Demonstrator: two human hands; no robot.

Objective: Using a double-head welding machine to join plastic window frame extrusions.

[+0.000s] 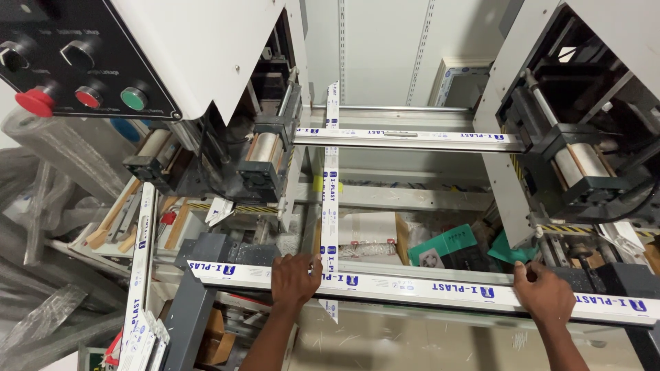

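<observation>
Near profile bar (pixel 426 287) across the lower frame, left hand (pixel 294 278) on it at centre, right hand (pixel 544 292) on it toward the right. Upright profile (pixel 331 199) crossing it just beside the left hand, reaching up to the far bar (pixel 405 137). Control panel (pixel 69 62) upper left; machine heads (pixel 265 154) left, (pixel 570 158) right.
</observation>
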